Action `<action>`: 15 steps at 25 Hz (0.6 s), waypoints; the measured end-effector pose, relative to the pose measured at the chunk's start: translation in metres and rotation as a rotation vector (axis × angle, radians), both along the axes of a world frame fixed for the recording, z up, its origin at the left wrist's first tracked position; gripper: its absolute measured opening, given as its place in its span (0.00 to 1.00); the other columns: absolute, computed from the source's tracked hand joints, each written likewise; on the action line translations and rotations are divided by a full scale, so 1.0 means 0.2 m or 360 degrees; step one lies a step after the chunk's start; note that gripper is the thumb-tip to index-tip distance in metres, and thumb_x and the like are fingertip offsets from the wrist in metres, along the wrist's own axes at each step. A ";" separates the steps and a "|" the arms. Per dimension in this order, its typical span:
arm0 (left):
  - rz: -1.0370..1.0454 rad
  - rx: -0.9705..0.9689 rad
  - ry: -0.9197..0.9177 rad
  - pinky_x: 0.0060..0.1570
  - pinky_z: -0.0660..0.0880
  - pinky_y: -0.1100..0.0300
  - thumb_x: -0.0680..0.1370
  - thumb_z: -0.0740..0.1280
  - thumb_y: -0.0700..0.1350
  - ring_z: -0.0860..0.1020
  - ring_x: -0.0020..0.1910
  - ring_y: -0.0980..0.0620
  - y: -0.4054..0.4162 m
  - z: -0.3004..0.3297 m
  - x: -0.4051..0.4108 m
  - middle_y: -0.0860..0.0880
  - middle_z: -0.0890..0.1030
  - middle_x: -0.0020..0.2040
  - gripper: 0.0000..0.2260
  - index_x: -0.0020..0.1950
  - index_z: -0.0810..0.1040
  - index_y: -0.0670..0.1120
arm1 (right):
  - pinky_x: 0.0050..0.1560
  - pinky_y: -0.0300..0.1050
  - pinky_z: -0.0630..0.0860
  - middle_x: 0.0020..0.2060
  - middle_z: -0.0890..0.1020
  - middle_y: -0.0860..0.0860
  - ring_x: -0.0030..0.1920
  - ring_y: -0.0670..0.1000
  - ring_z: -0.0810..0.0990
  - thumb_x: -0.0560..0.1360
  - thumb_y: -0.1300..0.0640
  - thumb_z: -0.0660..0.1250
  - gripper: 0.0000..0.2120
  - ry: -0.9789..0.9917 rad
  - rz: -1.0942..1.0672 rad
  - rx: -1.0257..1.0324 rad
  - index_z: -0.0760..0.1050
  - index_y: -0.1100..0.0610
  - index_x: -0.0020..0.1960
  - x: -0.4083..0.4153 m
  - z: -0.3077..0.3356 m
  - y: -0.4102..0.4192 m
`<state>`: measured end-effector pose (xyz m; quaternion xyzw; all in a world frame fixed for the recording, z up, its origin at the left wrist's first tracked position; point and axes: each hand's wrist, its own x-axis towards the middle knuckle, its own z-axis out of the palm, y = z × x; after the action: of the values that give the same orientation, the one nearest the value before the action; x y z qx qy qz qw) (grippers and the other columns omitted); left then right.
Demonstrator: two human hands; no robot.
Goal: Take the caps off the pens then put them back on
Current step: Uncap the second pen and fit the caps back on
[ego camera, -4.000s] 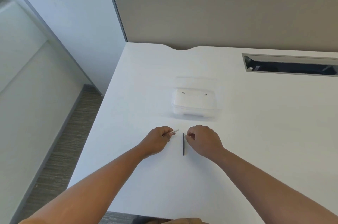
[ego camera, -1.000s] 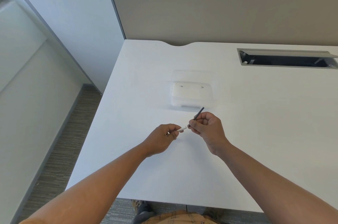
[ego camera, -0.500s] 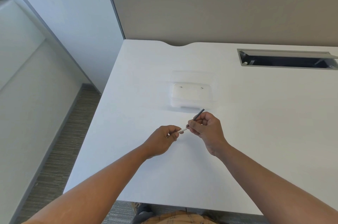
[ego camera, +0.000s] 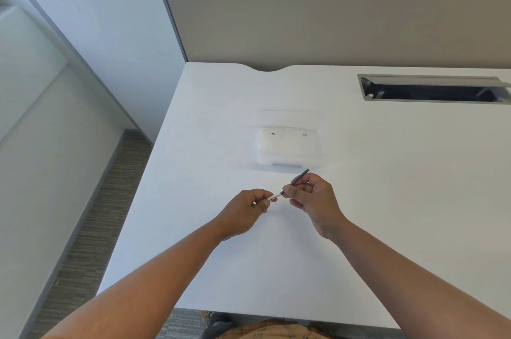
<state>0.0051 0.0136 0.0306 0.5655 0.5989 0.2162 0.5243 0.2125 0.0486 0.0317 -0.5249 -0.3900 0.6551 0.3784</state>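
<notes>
A slim dark pen [ego camera: 300, 175] is pinched in my right hand [ego camera: 313, 199], its far end pointing up and right past the fingers. A short white piece with print on it [ego camera: 274, 196], which looks like the cap end, is pinched by my left hand [ego camera: 244, 210]. The two parts lie in one line, and their ends meet between my hands just above the white desk [ego camera: 276, 269]. My fingers hide most of both parts.
A clear plastic box [ego camera: 289, 149] sits on the desk just beyond my hands. An open grey cable slot [ego camera: 434, 88] lies at the back right. A beige partition [ego camera: 331, 23] closes off the desk's far edge. The desk's left edge drops to carpeted floor.
Four seconds ago the dark pen lay on the desk between my hands; my right hand now holds it raised. Over the last second the white piece and the pen's end closed together.
</notes>
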 end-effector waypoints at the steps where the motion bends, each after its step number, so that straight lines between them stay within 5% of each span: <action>1: -0.0005 -0.0007 0.0002 0.32 0.68 0.69 0.84 0.62 0.46 0.70 0.31 0.63 0.00 0.00 0.00 0.56 0.76 0.39 0.10 0.54 0.82 0.56 | 0.48 0.47 0.81 0.40 0.87 0.56 0.45 0.53 0.88 0.72 0.62 0.78 0.09 0.0004 0.0003 -0.0010 0.79 0.60 0.48 0.00 0.00 0.00; 15: 0.0013 -0.0015 -0.0083 0.35 0.70 0.71 0.84 0.61 0.45 0.72 0.34 0.62 0.00 0.02 0.02 0.57 0.77 0.39 0.10 0.57 0.82 0.54 | 0.50 0.46 0.80 0.46 0.89 0.57 0.49 0.53 0.88 0.75 0.57 0.76 0.06 0.0056 0.0051 -0.0033 0.81 0.55 0.50 0.00 0.02 -0.03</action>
<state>0.0098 0.0134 0.0341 0.5547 0.5883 0.2301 0.5416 0.2120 0.0432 0.0362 -0.5108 -0.3848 0.6743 0.3692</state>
